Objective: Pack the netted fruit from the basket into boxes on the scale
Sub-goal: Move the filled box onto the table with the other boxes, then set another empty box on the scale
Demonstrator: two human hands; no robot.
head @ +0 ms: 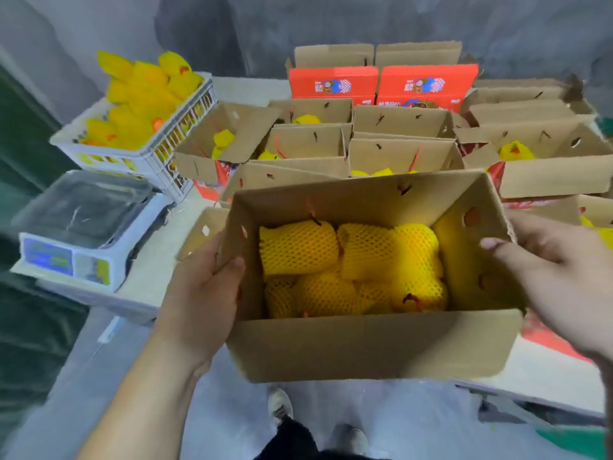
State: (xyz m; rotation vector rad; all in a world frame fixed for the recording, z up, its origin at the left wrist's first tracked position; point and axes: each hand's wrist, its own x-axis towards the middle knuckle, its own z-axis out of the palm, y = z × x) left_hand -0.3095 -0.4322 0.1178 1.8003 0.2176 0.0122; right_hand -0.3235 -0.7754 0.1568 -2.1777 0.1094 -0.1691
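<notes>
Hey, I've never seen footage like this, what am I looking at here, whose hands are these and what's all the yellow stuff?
There is no robot here. This single picture comes from a camera worn on a person's head, looking forward and down, so the arms reaching in are that person's own.

The left hand and the right hand grip opposite sides of an open cardboard box, held at the near edge of the table. The yellow stuff inside is fruit wrapped in foam netting.

On the left stands a scale with nothing on its pan. Behind it a white basket is piled with more netted fruit. Further back sit many other open boxes, several with fruit showing inside.
</notes>
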